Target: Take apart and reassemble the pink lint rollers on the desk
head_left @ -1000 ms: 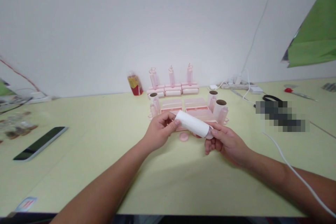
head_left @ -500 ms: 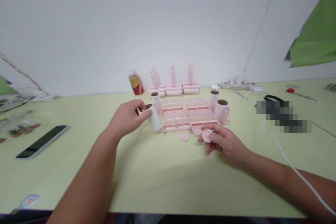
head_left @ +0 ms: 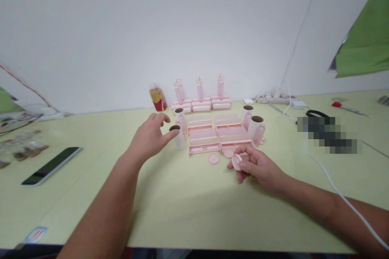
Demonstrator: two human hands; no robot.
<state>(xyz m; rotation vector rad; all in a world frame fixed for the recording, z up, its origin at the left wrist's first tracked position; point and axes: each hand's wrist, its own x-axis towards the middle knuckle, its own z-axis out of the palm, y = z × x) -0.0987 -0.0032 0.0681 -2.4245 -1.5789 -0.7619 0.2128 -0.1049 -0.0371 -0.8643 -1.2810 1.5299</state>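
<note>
A white paper roll (head_left: 180,141) with a brown core stands upright on the table. My left hand (head_left: 150,137) is beside it with fingers apart, the thumb by the roll's top rim. Between the thumb and fingers of my right hand (head_left: 258,166) is a round pink cap (head_left: 237,162), tilted on edge. Two similar discs lie near it: one pink disc (head_left: 213,158) in front of the boxes and another pink disc (head_left: 228,153) close to my right fingers. Behind them are several open pink boxes (head_left: 204,148) with clear lids.
More white rolls (head_left: 255,127) and small pink bottles (head_left: 260,132) flank the boxes. Closed pink boxes (head_left: 201,107) with bottles on top line the wall beside a red-yellow bottle (head_left: 158,99). A phone (head_left: 51,166) lies left; a white cable (head_left: 337,194) crosses the right side.
My left hand pulled the roll off the pink piece in my right hand, carried it left, stood it on the table and let go. My right hand still holds the cap, slightly lower.
</note>
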